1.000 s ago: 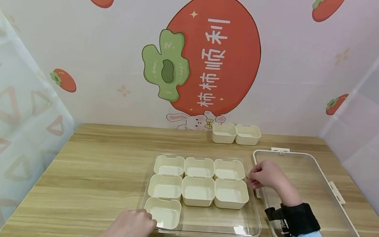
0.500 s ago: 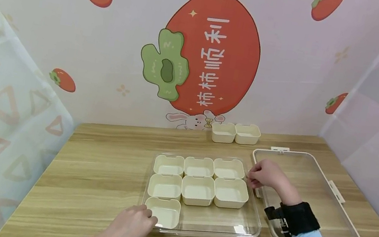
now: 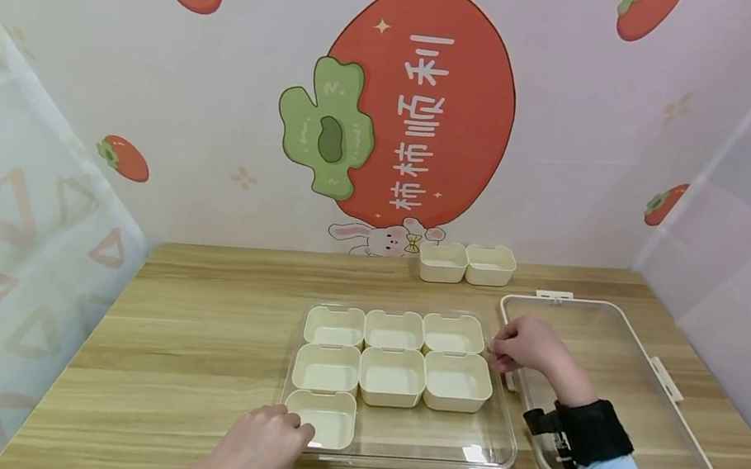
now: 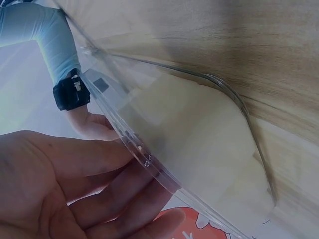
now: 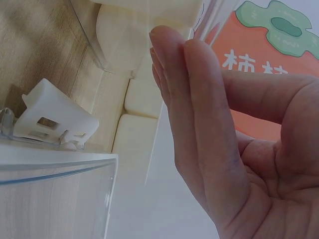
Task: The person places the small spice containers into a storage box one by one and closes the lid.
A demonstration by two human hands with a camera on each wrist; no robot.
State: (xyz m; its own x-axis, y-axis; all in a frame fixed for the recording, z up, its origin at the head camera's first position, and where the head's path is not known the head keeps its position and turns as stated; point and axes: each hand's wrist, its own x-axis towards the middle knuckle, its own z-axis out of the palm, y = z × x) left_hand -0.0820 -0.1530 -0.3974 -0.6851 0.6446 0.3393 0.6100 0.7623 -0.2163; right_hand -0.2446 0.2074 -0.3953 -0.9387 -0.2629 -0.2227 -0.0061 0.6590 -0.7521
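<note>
A clear plastic box (image 3: 417, 447) stands on the table with several cream cups inside. Two full rows of them sit toward the back, and one cup (image 3: 322, 420) is at the front left. My left hand (image 3: 258, 449) pinches the box's rim at that corner; its fingertips are beside the front-left cup, partly hidden in the head view. In the left wrist view, the thumb (image 4: 89, 157) and fingers meet at the clear rim. At the box's right side, my right hand (image 3: 531, 354) pinches the rim, with its fingers (image 5: 209, 109) bent toward the thumb.
Two more cream cups (image 3: 467, 264) stand side by side at the back against the printed backdrop (image 3: 223, 73). Right of the box lies a clear lid (image 3: 623, 370) with white edging and clips, partly under my right forearm.
The front-left cup has shifted very slightly back and left beside my left fingers. My right hand, the box and the other cups look unmoved.
</note>
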